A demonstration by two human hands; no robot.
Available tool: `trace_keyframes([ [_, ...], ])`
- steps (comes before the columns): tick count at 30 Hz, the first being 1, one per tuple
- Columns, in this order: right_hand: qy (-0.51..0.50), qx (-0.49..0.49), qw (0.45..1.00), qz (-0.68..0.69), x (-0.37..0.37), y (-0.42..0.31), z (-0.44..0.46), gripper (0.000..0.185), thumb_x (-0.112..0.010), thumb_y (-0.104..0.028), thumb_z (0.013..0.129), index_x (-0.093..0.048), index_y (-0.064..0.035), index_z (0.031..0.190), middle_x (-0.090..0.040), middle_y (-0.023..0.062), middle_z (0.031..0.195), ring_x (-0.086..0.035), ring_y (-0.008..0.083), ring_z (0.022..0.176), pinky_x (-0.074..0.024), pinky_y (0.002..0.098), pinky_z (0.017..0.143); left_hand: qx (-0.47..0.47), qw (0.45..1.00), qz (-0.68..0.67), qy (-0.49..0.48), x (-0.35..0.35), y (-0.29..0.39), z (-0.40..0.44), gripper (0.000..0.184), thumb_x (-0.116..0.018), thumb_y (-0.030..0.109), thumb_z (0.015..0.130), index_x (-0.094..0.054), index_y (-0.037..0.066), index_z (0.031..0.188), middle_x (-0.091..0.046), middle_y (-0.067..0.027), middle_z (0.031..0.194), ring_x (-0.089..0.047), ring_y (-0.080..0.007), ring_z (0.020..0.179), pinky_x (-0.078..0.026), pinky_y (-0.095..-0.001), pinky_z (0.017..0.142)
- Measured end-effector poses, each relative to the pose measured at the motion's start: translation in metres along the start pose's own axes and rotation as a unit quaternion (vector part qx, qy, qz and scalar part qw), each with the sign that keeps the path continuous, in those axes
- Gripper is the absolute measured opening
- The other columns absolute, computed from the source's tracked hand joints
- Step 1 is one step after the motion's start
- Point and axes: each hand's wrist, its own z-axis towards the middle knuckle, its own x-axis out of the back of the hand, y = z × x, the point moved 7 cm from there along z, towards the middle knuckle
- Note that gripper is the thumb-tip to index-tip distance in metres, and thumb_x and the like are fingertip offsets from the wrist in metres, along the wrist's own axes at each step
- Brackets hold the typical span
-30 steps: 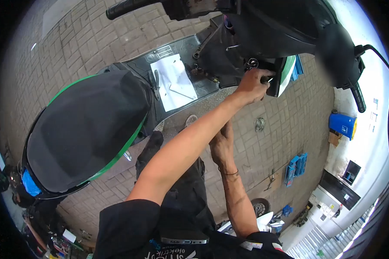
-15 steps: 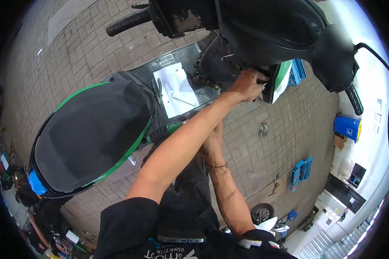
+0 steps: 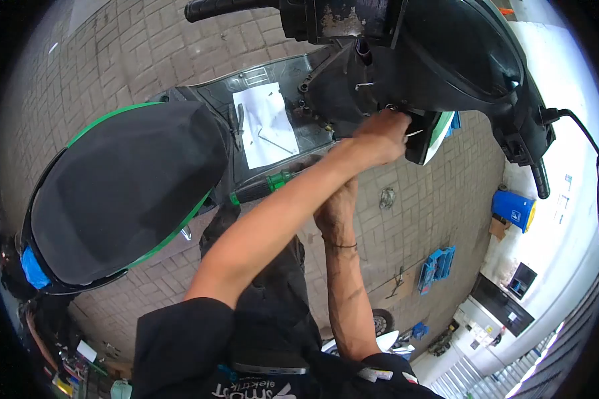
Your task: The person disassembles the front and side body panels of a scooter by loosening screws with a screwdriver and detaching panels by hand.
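Reaching across from the left, my left hand point(image 3: 383, 136) is at the scooter's front inner panel point(image 3: 416, 143), under the handlebar. Its fingers are closed by the panel's edge; a thin light piece shows beside them, too small to name. My right hand point(image 3: 338, 206) is lower, beneath my left forearm. The forearm hides its fingers, so any grip is unclear. Left of it, a green-and-black screwdriver-like handle point(image 3: 263, 189) lies beside the footboard, its far end behind my forearm. On the footboard point(image 3: 213, 92), a white sheet point(image 3: 263, 130) bears an L-shaped hex key point(image 3: 276, 143).
The scooter's black seat point(image 3: 126, 193) fills the left side, its handlebar grip point(image 3: 540, 183) juts out at right. Dark pliers-like tool point(image 3: 238, 120) lies by the sheet. A blue bin point(image 3: 512, 207) and blue stand point(image 3: 436, 269) are on the paved floor at right.
The view has shifted, so the seat and floor sit further left and the front assembly shows more. My left hand stays at the panel, its fingers now more hidden and blurred.
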Motion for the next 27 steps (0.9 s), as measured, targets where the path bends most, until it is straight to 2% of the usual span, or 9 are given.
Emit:
trace_keyframes([
  [6, -0.018, -0.038, 0.990, 0.138, -0.021, -0.023, -0.001, 0.037, -0.055, 0.000, 0.096, -0.046, -0.0035, 0.132, -0.064, 0.0138, 0.114, -0.066, 0.0263, 0.101, -0.0587, 0.0417, 0.081, 0.077, 0.990, 0.103, 0.053, 0.156, -0.042, -0.142, 0.037, -0.057, 0.027, 0.096, -0.063, 0.000, 0.121, -0.067, -0.0210, 0.109, -0.063, -0.0384, 0.105, -0.050, -0.0454, 0.092],
  [8, -0.013, -0.026, 0.991, 0.132, -0.014, -0.021, 0.000, 0.036, -0.058, -0.007, 0.098, -0.047, -0.0036, 0.131, -0.062, 0.0132, 0.115, -0.063, 0.0253, 0.105, -0.0585, 0.0426, 0.081, 0.314, 0.945, 0.010, -0.088, 0.178, -0.086, -0.192, 0.038, -0.055, 0.029, 0.097, -0.064, -0.001, 0.119, -0.067, -0.0237, 0.108, -0.064, -0.0383, 0.103, -0.050, -0.0444, 0.091],
  [11, 0.016, 0.018, 1.000, -0.005, 0.005, -0.024, -0.005, 0.033, -0.062, -0.016, 0.098, -0.053, -0.0043, 0.127, -0.061, 0.0049, 0.112, -0.059, 0.0153, 0.098, -0.0491, 0.0316, 0.088, 0.110, 0.989, 0.023, -0.093, 0.139, -0.119, -0.237, 0.039, -0.053, 0.031, 0.101, -0.067, -0.004, 0.109, -0.068, -0.0211, 0.089, -0.065, -0.0230, 0.088, -0.051, -0.0387, 0.084],
  [12, -0.002, 0.019, 0.997, -0.079, 0.016, -0.022, -0.004, 0.031, -0.062, -0.016, 0.098, -0.054, -0.0045, 0.125, -0.062, 0.0059, 0.112, -0.059, 0.0150, 0.099, -0.0499, 0.0330, 0.086, 0.375, 0.912, -0.167, -0.014, 0.142, -0.092, -0.245, 0.038, -0.054, 0.030, 0.101, -0.069, -0.004, 0.107, -0.070, -0.0175, 0.087, -0.061, -0.0159, 0.087, -0.050, -0.0370, 0.085],
  [20, -0.021, 0.050, 0.997, 0.047, 0.041, -0.040, 0.033, 0.039, -0.054, -0.015, 0.101, -0.047, 0.0033, 0.135, -0.059, 0.0162, 0.127, -0.057, 0.0246, 0.117, -0.0470, 0.0428, 0.103, 0.227, 0.935, -0.157, 0.221, 0.165, -0.032, -0.260, 0.047, -0.082, 0.020, 0.074, -0.058, -0.002, 0.107, -0.060, -0.0191, 0.096, -0.061, -0.0341, 0.096, -0.049, -0.0454, 0.088],
  [22, -0.054, 0.106, 0.987, -0.107, 0.064, -0.037, 0.057, 0.043, -0.053, -0.018, 0.103, -0.045, 0.0057, 0.138, -0.058, 0.0167, 0.128, -0.055, 0.0264, 0.119, -0.0480, 0.0446, 0.101, 0.141, 0.944, -0.066, 0.292, 0.154, -0.030, -0.259, 0.062, -0.080, 0.009, 0.063, -0.052, -0.002, 0.118, -0.052, -0.0302, 0.124, -0.052, -0.0432, 0.115, -0.043, -0.0497, 0.093],
  [23, -0.080, 0.264, 0.811, -0.515, 0.035, -0.056, 0.033, 0.045, -0.051, -0.021, 0.104, -0.045, 0.0076, 0.138, -0.058, 0.0161, 0.127, -0.055, 0.0285, 0.119, -0.0486, 0.0439, 0.100, 0.102, 0.953, -0.017, 0.283, 0.141, -0.031, -0.257, 0.078, -0.079, 0.008, 0.064, -0.044, -0.002, 0.133, -0.039, -0.0321, 0.137, -0.044, -0.0457, 0.124, -0.040, -0.0516, 0.099],
  [24, -0.036, 0.135, 0.983, -0.118, 0.049, -0.044, 0.052, 0.044, -0.050, -0.024, 0.105, -0.048, 0.0071, 0.136, -0.059, 0.0157, 0.125, -0.057, 0.0290, 0.114, -0.0477, 0.0410, 0.099, 0.110, 0.962, -0.033, 0.248, 0.138, -0.036, -0.256, 0.085, -0.082, 0.017, 0.067, -0.040, -0.002, 0.139, -0.036, -0.0340, 0.139, -0.042, -0.0467, 0.126, -0.039, -0.0505, 0.102],
  [27, -0.037, 0.101, 0.992, -0.065, 0.062, -0.042, 0.069, 0.044, -0.050, -0.025, 0.105, -0.050, 0.0065, 0.136, -0.059, 0.0152, 0.123, -0.059, 0.0290, 0.111, -0.0466, 0.0411, 0.099, 0.193, 0.932, -0.151, 0.267, 0.151, -0.048, -0.271, 0.068, -0.077, 0.041, 0.082, -0.052, -0.006, 0.126, -0.055, -0.0325, 0.123, -0.056, -0.0408, 0.113, -0.045, -0.0465, 0.092],
])
